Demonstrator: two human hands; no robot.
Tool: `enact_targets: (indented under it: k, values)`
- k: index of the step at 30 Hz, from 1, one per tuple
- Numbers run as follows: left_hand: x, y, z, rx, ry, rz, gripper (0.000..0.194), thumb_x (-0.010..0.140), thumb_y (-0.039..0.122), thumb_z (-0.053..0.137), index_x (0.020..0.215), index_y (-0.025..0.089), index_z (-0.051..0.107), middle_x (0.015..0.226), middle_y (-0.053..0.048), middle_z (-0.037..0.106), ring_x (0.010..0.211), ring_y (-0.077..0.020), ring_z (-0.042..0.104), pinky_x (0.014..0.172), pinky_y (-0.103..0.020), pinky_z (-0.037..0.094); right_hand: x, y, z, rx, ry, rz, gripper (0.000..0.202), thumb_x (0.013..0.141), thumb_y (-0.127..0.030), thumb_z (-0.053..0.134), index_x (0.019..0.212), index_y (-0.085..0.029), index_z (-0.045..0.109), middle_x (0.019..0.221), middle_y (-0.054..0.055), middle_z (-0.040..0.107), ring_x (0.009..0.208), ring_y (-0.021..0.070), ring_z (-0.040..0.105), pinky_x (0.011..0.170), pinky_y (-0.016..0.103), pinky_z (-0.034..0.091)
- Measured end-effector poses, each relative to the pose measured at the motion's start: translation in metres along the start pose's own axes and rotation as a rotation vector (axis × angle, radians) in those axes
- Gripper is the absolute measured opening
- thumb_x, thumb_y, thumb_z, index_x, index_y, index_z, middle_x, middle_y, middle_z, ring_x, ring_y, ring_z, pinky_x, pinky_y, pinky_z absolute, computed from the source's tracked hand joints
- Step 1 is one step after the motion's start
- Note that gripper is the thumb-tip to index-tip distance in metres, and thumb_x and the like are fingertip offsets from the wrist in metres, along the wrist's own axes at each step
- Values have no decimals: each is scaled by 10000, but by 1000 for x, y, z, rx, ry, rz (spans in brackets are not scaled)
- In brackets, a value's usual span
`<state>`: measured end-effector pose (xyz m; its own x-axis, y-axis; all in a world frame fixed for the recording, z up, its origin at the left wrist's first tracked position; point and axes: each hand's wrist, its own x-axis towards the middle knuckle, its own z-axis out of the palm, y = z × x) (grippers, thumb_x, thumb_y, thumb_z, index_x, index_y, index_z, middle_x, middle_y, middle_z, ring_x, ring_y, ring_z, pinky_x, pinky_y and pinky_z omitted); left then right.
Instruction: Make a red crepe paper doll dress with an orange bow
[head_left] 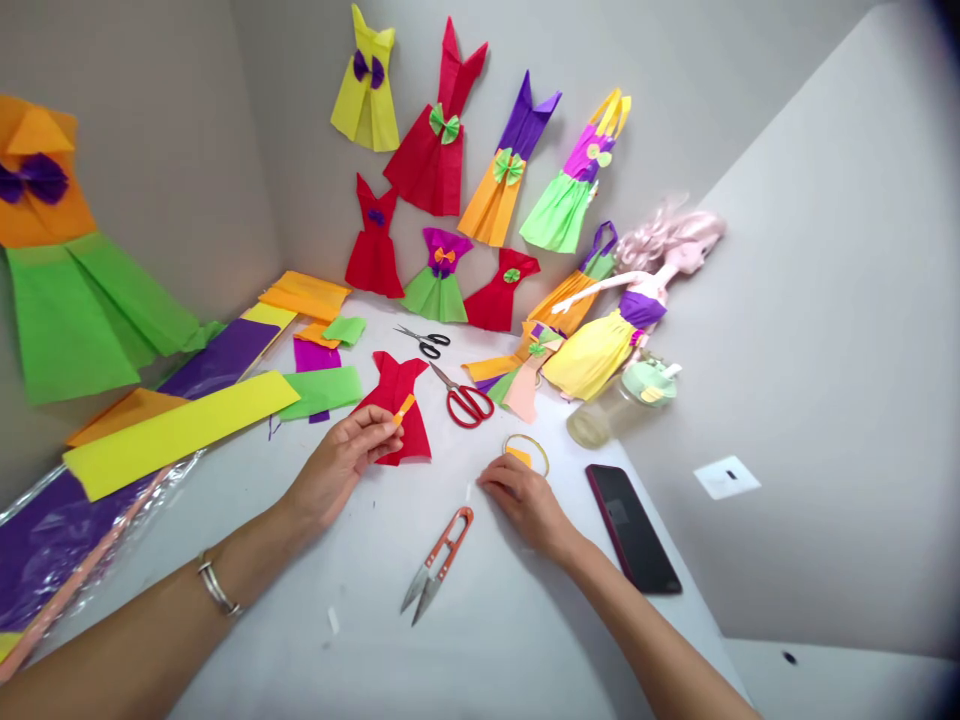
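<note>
Between the thumb and fingers of my left hand [352, 450] is a small orange paper piece [405, 408], held over a red paper dress [397, 385] that lies on the table. My right hand [521, 495] rests on the table with its fingers together, beside a yellow ring [541, 450] and an orange scrap [519, 456]. Whatever its fingertips may hold is too small to make out; a tiny white bit [469, 492] lies near them. Orange-handled thread snips [442, 560] lie between my hands, blades toward me.
Red scissors [469, 402] and black scissors [427, 341] lie behind my hands. A phone [634, 530], a jar [600, 420] and a doll [630, 315] are at right. Coloured paper strips [187, 430] cover the left side. Paper dresses [435, 150] hang on the wall.
</note>
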<state>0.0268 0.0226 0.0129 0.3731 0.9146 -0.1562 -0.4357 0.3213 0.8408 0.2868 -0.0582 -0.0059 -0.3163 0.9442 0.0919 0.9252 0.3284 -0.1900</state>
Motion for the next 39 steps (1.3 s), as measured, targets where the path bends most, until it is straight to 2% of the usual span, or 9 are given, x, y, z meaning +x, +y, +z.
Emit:
enact_targets:
  k: [3, 5, 10, 13, 20, 23, 27, 31, 39]
  values:
    - [-1, -4, 0, 36, -18, -8, 166, 736, 267, 772, 810, 176, 655, 795, 13, 648, 772, -119, 610, 797, -228, 477, -7, 0, -2, 369, 79, 54, 222, 978, -174, 467, 1019, -196, 684, 1027, 72, 651, 915, 165, 635, 829, 296, 512]
    - [0, -7, 1, 54, -21, -2, 162, 744, 266, 765, 812, 176, 649, 797, 14, 644, 773, -118, 610, 794, -224, 472, 3, -8, 1, 470, 88, 26, 216, 970, -196, 490, 1039, -205, 695, 1046, 76, 658, 945, 177, 634, 846, 307, 506]
    - [1, -8, 1, 72, -2, 12, 170, 735, 265, 772, 795, 176, 639, 782, 29, 626, 756, -107, 601, 795, -222, 471, 45, -26, 13, 334, -18, -91, 111, 929, -181, 585, 950, -219, 687, 986, 44, 636, 965, 160, 581, 839, 263, 468]
    - [1, -6, 1, 79, -13, 3, 160, 746, 262, 766, 799, 178, 640, 788, 27, 630, 770, -110, 605, 807, -228, 471, 50, -23, 16, 316, -28, -65, 92, 930, -155, 568, 918, -196, 650, 930, 32, 610, 915, 151, 568, 813, 252, 456]
    - [5, -7, -5, 37, 3, 4, 157, 747, 270, 764, 818, 186, 652, 788, 20, 659, 772, -119, 616, 827, -242, 468, -34, 2, -9, 319, -34, 164, 178, 957, -152, 463, 844, -204, 590, 849, 27, 568, 782, 165, 540, 730, 285, 452]
    - [7, -10, -7, 37, 9, -4, 150, 744, 259, 765, 806, 181, 652, 780, 21, 660, 768, -115, 617, 820, -236, 469, -48, 0, -20, 350, -84, 192, 194, 968, -165, 454, 910, -219, 631, 884, 31, 596, 817, 170, 576, 746, 283, 460]
    - [9, -11, -7, 46, 22, -3, 155, 738, 248, 769, 811, 172, 655, 783, 14, 667, 757, -111, 620, 795, -225, 477, -7, -18, -13, 259, -69, 90, 173, 967, -173, 493, 1029, -213, 649, 963, 51, 615, 894, 172, 596, 786, 269, 456]
    - [13, -6, -9, 8, 70, 22, 180, 705, 220, 789, 808, 163, 653, 780, 20, 665, 724, -98, 623, 766, -207, 492, 42, -36, 2, 10, -171, 76, 106, 954, -218, 552, 1041, -182, 601, 999, 59, 606, 868, 163, 594, 727, 248, 448]
    - [23, 24, -27, -124, 164, 142, 137, 724, 178, 773, 807, 159, 666, 778, 14, 689, 725, -95, 638, 761, -204, 518, 52, -61, -4, -186, -330, 52, 252, 871, 40, 450, 997, -97, 620, 984, 161, 629, 894, 260, 609, 732, 332, 469]
